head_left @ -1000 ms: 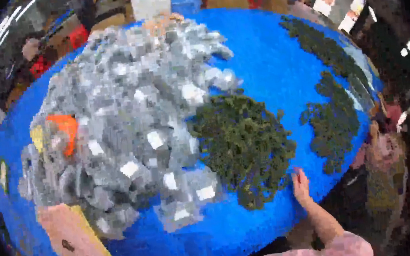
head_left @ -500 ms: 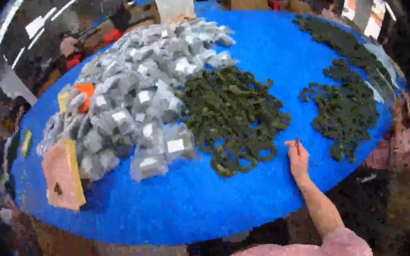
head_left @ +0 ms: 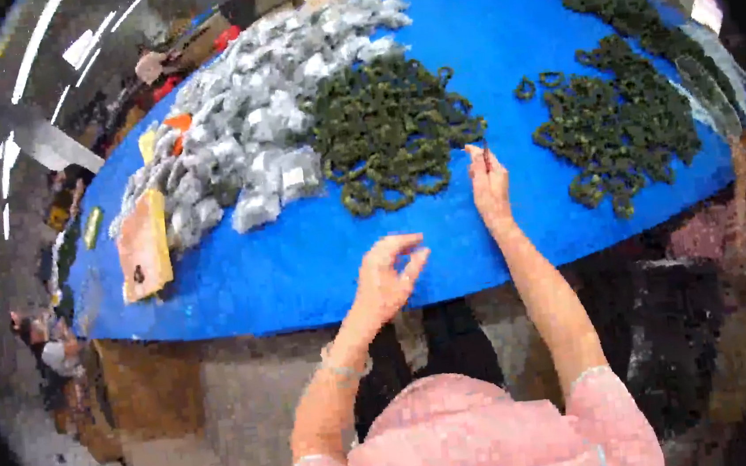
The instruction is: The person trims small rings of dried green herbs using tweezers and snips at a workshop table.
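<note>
My left hand (head_left: 390,271) is over the near edge of the blue table, thumb and fingers apart, with nothing visible between them. My right hand (head_left: 491,187) is at the right side of a heap of dark green ring-shaped pieces (head_left: 395,133). Its fingers are closed, and a thin dark thing shows at their tips, too small and blurred to name. Left of the heap lies a big pile of clear plastic bags (head_left: 249,137), some with white labels.
A second heap of dark green rings (head_left: 616,123) lies on the right, with a long dark green row (head_left: 615,8) behind it. A pink and yellow block-like thing (head_left: 145,248) stands at the left, and an orange piece (head_left: 178,130) lies among the bags. The blue table (head_left: 306,274) has a curved near edge.
The view has tipped downward, and my left hand has come into sight. My right hand is now closer to the middle heap's right side, fingers still closed.
</note>
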Demonstrator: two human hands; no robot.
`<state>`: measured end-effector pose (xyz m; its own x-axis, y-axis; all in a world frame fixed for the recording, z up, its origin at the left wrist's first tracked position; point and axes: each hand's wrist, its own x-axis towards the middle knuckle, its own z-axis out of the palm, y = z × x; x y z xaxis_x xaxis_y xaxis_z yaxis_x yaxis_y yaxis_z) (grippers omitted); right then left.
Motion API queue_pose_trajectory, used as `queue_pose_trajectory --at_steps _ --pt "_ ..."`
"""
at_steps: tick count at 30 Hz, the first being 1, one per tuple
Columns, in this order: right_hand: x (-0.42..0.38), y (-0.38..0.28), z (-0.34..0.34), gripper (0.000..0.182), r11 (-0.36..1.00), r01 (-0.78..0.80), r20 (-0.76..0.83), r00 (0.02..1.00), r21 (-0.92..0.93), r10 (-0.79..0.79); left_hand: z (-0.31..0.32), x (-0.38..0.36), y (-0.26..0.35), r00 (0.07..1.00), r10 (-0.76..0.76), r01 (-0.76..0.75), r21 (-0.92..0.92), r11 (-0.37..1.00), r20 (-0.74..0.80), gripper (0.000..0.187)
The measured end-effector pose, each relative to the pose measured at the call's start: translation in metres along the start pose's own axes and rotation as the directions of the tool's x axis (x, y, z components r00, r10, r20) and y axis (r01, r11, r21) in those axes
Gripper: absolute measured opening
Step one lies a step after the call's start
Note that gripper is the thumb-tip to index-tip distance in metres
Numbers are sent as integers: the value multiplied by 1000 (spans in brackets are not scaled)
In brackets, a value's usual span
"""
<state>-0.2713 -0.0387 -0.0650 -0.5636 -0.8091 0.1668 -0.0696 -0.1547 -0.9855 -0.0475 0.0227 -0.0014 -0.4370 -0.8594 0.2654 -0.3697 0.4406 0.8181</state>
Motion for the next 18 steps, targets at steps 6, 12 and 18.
queue_pose_trajectory --at_steps 6,12,18 --pt "88 20 -9 30 793 389 -28 891 -468 -453 15 65 -39 948 311 -246 473 846 -64 43" --pt "105 32 37 32 634 330 252 944 -699 -213 13 96 -81 943 310 -296 734 611 122 55" --pt "11 22 81 32 643 348 306 935 -682 -180 -48 69 -94 985 67 -158 687 709 158 50"
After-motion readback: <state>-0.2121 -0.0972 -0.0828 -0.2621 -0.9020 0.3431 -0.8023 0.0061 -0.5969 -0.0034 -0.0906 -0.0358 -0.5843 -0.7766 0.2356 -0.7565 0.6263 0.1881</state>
